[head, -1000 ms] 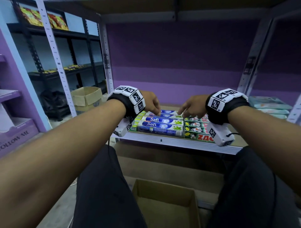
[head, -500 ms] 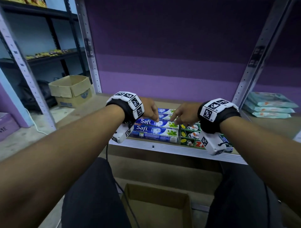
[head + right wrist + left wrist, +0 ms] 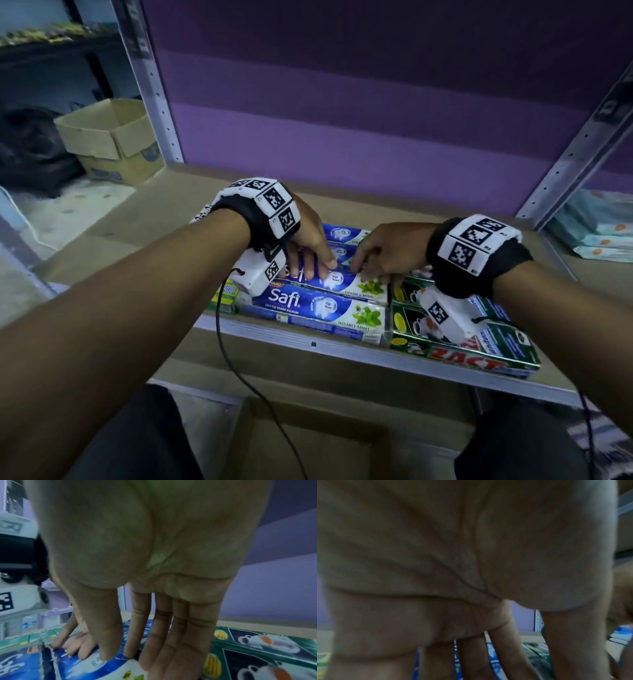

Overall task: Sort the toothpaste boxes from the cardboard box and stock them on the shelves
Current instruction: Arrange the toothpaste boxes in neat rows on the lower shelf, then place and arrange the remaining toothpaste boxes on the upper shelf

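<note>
Both hands, left (image 3: pixel 310 240) and right (image 3: pixel 390 248), press straight, open fingers onto blue toothpaste boxes (image 3: pixel 329 305) on the shelf (image 3: pixel 342 353).

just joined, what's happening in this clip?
A person is stocking toothpaste on a shelf. Both hands rest on the second blue Safi box from the front: the left hand with straight fingers on its left part, the right hand with fingertips on its right end. A row of green Zact boxes lies right beside the Safi row. The open cardboard box sits on the floor below; nothing shows in the part of it in view.
</note>
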